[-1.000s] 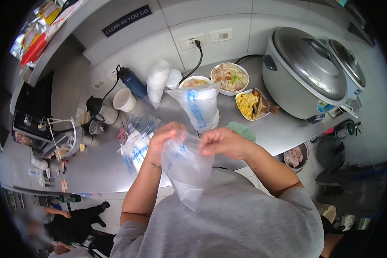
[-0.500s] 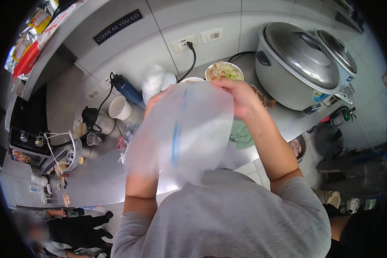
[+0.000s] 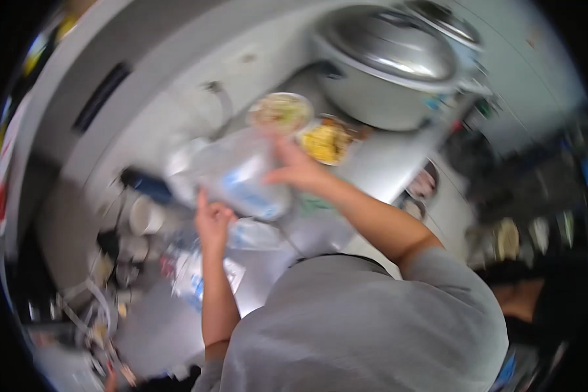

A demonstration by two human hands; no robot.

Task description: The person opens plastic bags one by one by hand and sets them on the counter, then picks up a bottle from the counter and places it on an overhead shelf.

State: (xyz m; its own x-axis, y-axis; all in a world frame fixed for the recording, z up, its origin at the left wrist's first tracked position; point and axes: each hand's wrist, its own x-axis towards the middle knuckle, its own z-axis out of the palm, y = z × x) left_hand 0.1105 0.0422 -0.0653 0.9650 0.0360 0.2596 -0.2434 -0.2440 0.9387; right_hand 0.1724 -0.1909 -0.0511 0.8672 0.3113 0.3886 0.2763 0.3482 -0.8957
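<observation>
Two hands are at one bulging clear plastic bag point(image 3: 253, 170) with blue print, which is tilted on the metal surface point(image 3: 151, 333), in front of two containers of food. The right hand point(image 3: 295, 166) is at the bag's far side, thumb and fingers spread apart, with no grasp visible. The left hand point(image 3: 214, 219) is at the near side, one finger extended to the bag's edge and the rest curled; blur makes it impossible to tell whether they grip anything.

One whitish bundle point(image 3: 181, 171) is just beyond the bag. One smaller clear bag point(image 3: 255, 234) lies just beside the left hand, and a pile of flat printed bags point(image 3: 199, 277) lies nearer the person, too blurred to count.

Of the two food containers, one is a round bowl point(image 3: 281, 112) and the other a dish of yellow food point(image 3: 328, 141). Two lidded cookers stand past them, one large point(image 3: 382, 91) and one smaller point(image 3: 452, 29). One green cloth point(image 3: 317, 205) lies near the right forearm. To the left are one dark blue bottle point(image 3: 147, 185) and one white tub point(image 3: 146, 216).
</observation>
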